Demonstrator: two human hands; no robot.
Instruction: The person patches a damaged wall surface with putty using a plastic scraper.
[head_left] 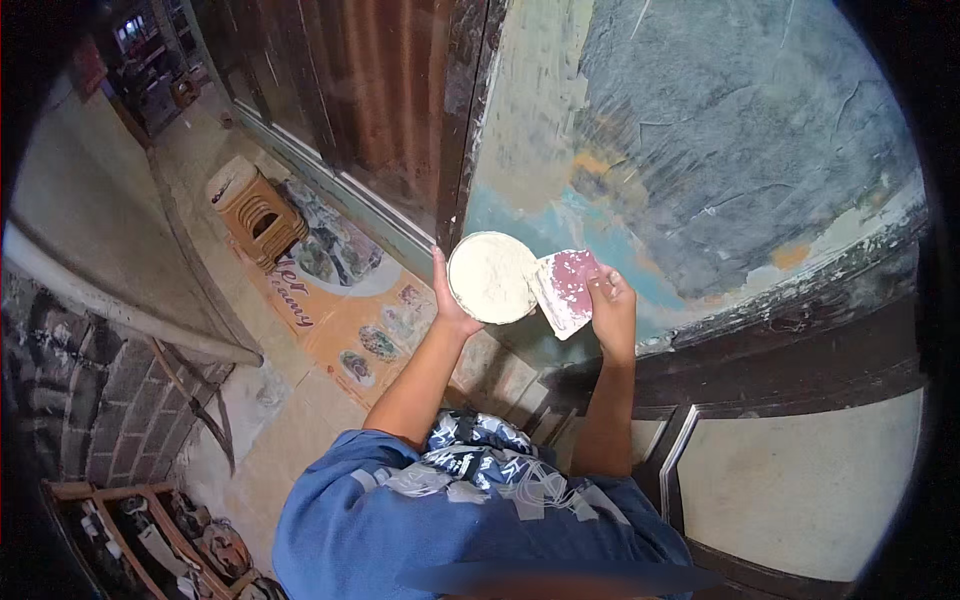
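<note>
My left hand (452, 305) grips a round container (490, 270) of pale cream paste, its thumb along the left rim. My right hand (612, 310) pinches a flat pinkish-purple scraper (570, 280) smeared with white paste, whose left edge is at the container's right rim. Beyond both hands is a patchy grey-blue wall surface (700, 120), with pale turquoise and ochre areas and a rough lower edge.
A dark wooden door (380, 90) stands left of the wall. Stacked tan stools (258, 225) sit on an orange printed sheet (310, 310). A wooden rack (130, 510) is at lower left; pale cabinet panels (780, 480) at lower right.
</note>
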